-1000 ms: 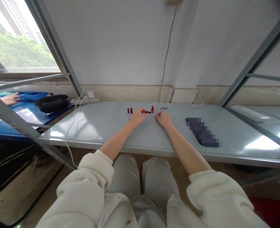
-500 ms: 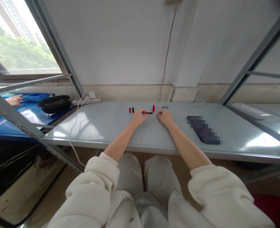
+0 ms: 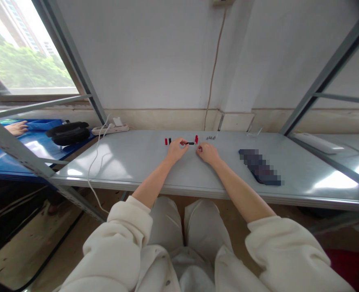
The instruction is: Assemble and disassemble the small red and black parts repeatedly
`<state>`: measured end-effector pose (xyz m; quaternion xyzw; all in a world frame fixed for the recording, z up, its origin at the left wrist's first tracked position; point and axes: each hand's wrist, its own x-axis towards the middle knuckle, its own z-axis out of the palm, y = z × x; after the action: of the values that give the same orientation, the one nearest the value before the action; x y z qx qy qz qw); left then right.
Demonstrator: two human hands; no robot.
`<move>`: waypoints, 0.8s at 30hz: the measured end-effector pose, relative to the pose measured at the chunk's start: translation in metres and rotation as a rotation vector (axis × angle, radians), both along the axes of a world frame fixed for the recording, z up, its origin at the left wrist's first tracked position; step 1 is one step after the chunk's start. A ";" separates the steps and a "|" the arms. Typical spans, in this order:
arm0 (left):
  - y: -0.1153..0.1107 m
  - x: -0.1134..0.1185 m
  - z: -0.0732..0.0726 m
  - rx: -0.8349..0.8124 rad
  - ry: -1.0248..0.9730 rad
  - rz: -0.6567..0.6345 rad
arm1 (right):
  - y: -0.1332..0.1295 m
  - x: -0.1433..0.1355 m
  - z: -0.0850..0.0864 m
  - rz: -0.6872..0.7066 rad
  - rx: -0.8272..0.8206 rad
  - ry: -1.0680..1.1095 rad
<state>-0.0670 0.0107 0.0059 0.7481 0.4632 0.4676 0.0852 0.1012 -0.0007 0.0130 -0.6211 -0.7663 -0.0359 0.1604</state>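
My left hand (image 3: 176, 149) pinches a small black cylinder (image 3: 191, 143) between thumb and fingertips. The cylinder lies sideways and points right. My right hand (image 3: 208, 152) is closed in a pinch just right of its tip, apart from it; what those fingers hold is too small to make out. Between and beyond the hands is a small red cylinder (image 3: 196, 138). Left of my left hand, another red cylinder (image 3: 166, 141) stands beside a black cylinder (image 3: 170, 140). Several tiny metallic pieces (image 3: 210, 138) lie behind my right hand.
A dark, pixelated flat object (image 3: 260, 167) lies on the grey table (image 3: 149, 162) at right. At the back left is a power strip (image 3: 111, 129) with a white cable (image 3: 97, 156). Another person's hand (image 3: 19, 128) rests by a blue tray (image 3: 45, 124); a black case (image 3: 68, 134) is nearby.
My right hand has moved left, closer to the black cylinder's tip. My left hand keeps its pinch on that cylinder, nearly in the same place.
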 end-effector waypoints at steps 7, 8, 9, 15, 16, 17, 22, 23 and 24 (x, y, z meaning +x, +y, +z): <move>-0.003 0.001 0.003 0.024 -0.016 0.002 | 0.000 0.000 -0.002 0.007 0.013 -0.035; -0.003 0.001 0.003 0.025 -0.018 0.003 | -0.001 0.000 -0.001 0.013 0.022 -0.042; -0.003 0.001 0.003 0.028 -0.020 0.000 | -0.001 0.000 -0.001 0.016 0.029 -0.049; -0.005 -0.001 0.002 0.048 0.034 -0.102 | -0.004 -0.003 0.002 0.032 0.060 -0.056; -0.005 -0.001 0.001 0.034 0.072 -0.138 | -0.004 -0.003 0.002 0.033 0.068 -0.045; -0.006 -0.001 0.001 0.017 0.112 -0.173 | -0.004 -0.003 0.002 0.034 0.077 -0.029; -0.011 0.000 0.003 -0.022 0.167 -0.224 | -0.002 -0.004 0.000 -0.003 0.073 0.083; -0.011 0.001 0.004 -0.022 0.146 -0.218 | -0.002 -0.004 0.000 -0.010 0.067 0.103; -0.010 0.001 0.005 -0.025 0.119 -0.212 | -0.002 -0.004 0.000 -0.013 0.063 0.117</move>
<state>-0.0658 0.0004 0.0107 0.8182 0.3914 0.4049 0.1157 0.0970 -0.0027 0.0133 -0.6219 -0.7499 -0.0246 0.2242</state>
